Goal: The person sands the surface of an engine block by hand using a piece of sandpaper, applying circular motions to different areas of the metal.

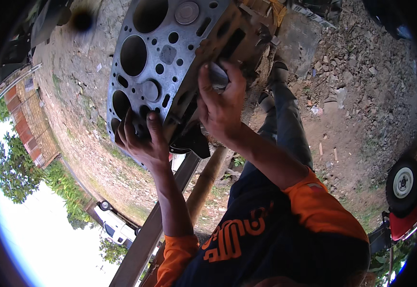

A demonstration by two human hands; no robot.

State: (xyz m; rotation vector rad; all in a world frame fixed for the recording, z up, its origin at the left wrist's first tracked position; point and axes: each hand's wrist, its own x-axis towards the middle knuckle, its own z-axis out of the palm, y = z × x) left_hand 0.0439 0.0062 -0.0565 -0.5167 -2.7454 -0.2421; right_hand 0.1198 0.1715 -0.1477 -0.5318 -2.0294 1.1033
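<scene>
A grey metal engine block (168, 53) with large round cylinder bores fills the upper middle. My left hand (144, 141) lies on its lower end, fingers and thumb apart around a dark hole, with nothing seen in its grip. At the block's right side, my right hand (223, 103) pinches a rounded grey metal piece (219, 75) between thumb and fingers; its exact kind does not show. One round metal disc (149, 90) sits on the block's top face near my left hand. Another disc (187, 12) sits farther up the same face.
Under the block run a dark metal beam (144, 244) and a wooden pole (208, 179). Stony ground (347, 95) spreads to the right, where a spare wheel (403, 182) hangs on a red vehicle. A white vehicle (115, 225) stands at lower left.
</scene>
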